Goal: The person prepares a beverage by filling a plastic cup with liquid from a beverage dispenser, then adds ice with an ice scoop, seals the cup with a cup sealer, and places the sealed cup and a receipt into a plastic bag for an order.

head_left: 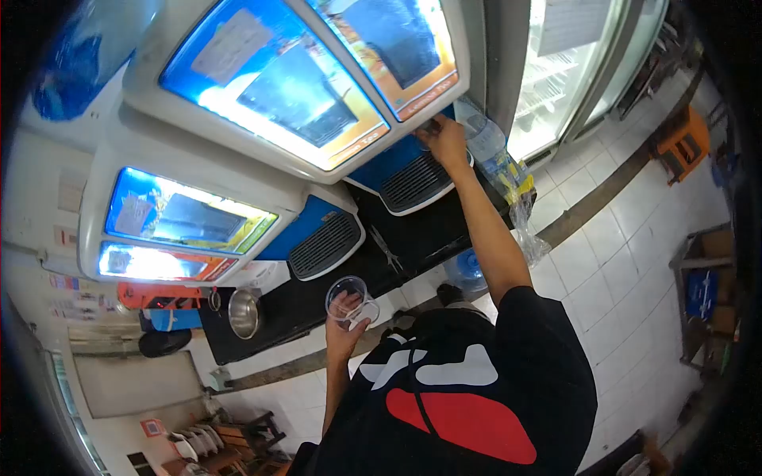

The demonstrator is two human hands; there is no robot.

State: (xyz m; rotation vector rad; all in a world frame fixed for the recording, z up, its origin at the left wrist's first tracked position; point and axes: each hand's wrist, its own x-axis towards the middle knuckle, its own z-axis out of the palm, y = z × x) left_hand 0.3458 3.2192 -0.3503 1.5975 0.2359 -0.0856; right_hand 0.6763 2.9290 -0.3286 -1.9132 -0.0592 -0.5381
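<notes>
A clear plastic cup [331, 293] sits in my left hand [343, 317], its round mouth facing up toward me. The fingers show through its wall. My right hand [448, 145] reaches under the front of a large drink dispenser [298, 20], whose lit panels show the words "Lemon Tea". Its fingers are closed around a dark fitting [431, 127] below the panels; its exact shape is hidden. A grey slatted drip tray [417, 186] lies just below that hand. The cup is apart from the dispenser, over the front edge of the black counter [381, 274].
A second dispenser [190, 151] stands at left with its own drip tray [324, 244]. Metal tongs [387, 252] lie between the trays. A steel bowl [244, 313] stands farther left. Plastic bottles [484, 139] sit right of my right hand, near a glass-door fridge [559, 79]. An orange stool [683, 145] stands beyond.
</notes>
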